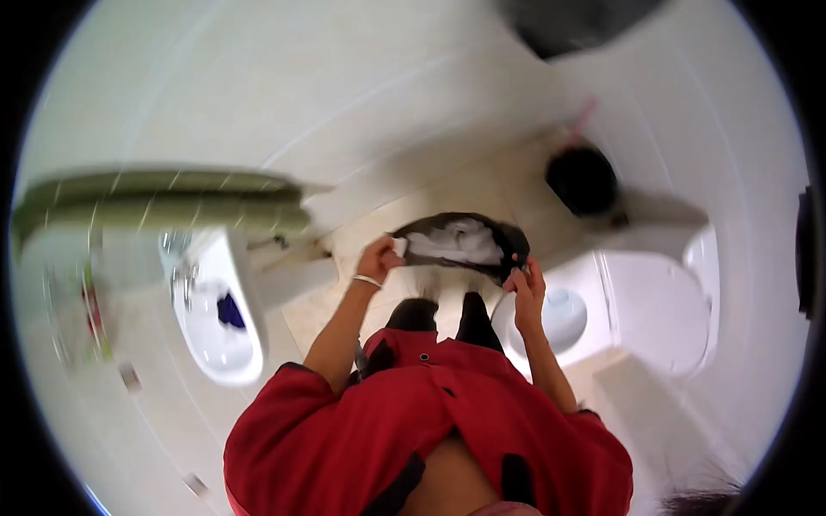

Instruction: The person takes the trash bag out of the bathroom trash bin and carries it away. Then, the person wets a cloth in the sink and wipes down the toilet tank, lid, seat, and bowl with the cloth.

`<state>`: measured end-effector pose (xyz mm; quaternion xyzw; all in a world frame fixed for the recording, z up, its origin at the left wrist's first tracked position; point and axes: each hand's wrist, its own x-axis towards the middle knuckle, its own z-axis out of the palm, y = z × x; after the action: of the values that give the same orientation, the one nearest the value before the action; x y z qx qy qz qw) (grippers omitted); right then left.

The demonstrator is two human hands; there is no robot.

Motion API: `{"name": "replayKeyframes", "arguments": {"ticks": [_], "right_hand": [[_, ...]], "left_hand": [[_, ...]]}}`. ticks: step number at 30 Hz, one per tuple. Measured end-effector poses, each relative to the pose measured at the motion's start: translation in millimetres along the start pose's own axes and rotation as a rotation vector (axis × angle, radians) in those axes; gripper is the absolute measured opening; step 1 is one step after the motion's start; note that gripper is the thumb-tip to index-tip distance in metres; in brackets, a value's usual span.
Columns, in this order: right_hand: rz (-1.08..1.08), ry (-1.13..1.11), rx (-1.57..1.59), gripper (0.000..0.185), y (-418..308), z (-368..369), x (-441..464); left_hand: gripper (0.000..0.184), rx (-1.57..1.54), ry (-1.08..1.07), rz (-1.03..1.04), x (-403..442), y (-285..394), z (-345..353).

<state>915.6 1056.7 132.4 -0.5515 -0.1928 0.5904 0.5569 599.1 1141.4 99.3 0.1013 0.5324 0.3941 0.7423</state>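
Observation:
A dark bag (508, 241) with crumpled white paper (456, 241) inside hangs between my two hands, its mouth stretched wide. My left hand (379, 260) pinches the left end of its rim, with a bit of white at the fingertips. At the right end, my right hand (527, 282) has its fingers closed on the rim. The bag is held in front of my legs, above the tiled floor (370, 225). Its bottom is hidden from view.
A toilet (658, 301) with its bowl open is at the right. Behind it stands a black bin (582, 180). On the left are a white sink (225, 357) with a dark purple cloth (230, 310) in it, and a green towel (172, 202).

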Motion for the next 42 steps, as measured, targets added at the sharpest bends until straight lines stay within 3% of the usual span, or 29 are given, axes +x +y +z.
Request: {"name": "replayKeyframes", "arguments": {"ticks": [1,2,4,5,7,9,10,11,13,18,21,23,25,26,27,29,31,33,34,38,39,42], "right_hand": [[-0.057,-0.115,-0.155,0.025,-2,18,-2],[-0.071,-0.238,-0.214,0.025,1,32,-7],[-0.027,-0.531,-0.401,0.026,12,59,-31],[0.014,-0.668,-0.534,0.026,18,73,-46],[-0.349,-0.985,-0.759,0.026,46,104,-81],[-0.591,-1.285,-0.835,0.028,45,150,-114],[-0.482,-1.401,-0.886,0.028,46,153,-136],[-0.493,-1.458,-0.894,0.028,51,167,-146],[-0.282,-1.672,-1.013,0.027,65,195,-176],[-0.432,-1.929,-0.965,0.027,143,247,-246],[-0.399,-2.038,-0.953,0.021,196,268,-297],[-0.236,-2.077,-0.971,0.018,220,297,-345],[-0.238,-2.201,-0.924,0.018,247,328,-393],[-0.175,-2.204,-0.870,0.023,267,337,-412],[-0.108,-2.203,-0.818,0.028,284,345,-432],[-0.146,-2.290,-0.803,0.029,315,360,-473],[0.067,-2.344,-0.787,0.032,330,376,-525],[0.079,-2.416,-0.746,0.033,357,391,-570],[0.081,-2.444,-0.705,0.034,371,399,-594],[0.235,-2.552,-0.604,0.032,468,391,-661],[0.102,-2.623,-0.642,0.025,473,398,-689],[0.357,-2.721,-0.770,0.017,513,410,-762]], "left_hand": [[0.021,-0.028,0.036,-0.017,-11,-19,-17],[0.024,0.160,0.062,0.028,-18,-45,-29],[0.034,0.137,0.018,-0.118,-80,-56,-8],[0.040,0.139,-0.019,-0.094,-112,-54,6],[0.036,0.139,0.018,-0.099,-132,-91,-20],[0.026,-0.172,0.036,-0.006,-175,-93,-25],[0.019,-0.276,0.072,-0.022,-201,-108,-39],[0.018,-0.442,0.129,0.059,-220,-112,-51],[0.014,-0.579,0.233,0.206,-248,-141,-96],[0.012,-0.929,0.466,0.345,-319,-185,-178],[0.014,-1.117,0.594,0.502,-363,-208,-225],[0.016,-1.268,0.669,0.497,-414,-204,-243],[0.033,-1.294,0.637,0.675,-445,-216,-283],[0.050,-1.339,0.591,0.805,-453,-229,-302],[0.017,-1.351,0.722,0.847,-454,-242,-318],[0.015,-1.410,0.816,1.012,-493,-238,-335],[0.014,-1.462,0.916,1.059,-531,-233,-348],[0.038,-1.339,1.112,1.127,-566,-232,-376],[0.032,-1.208,1.281,1.111,-575,-239,-391],[0.037,-1.226,1.393,1.167,-619,-268,-431],[0.037,-1.230,1.470,1.171,-630,-275,-446],[0.034,-1.094,1.732,1.041,-685,-307,-483]]}}
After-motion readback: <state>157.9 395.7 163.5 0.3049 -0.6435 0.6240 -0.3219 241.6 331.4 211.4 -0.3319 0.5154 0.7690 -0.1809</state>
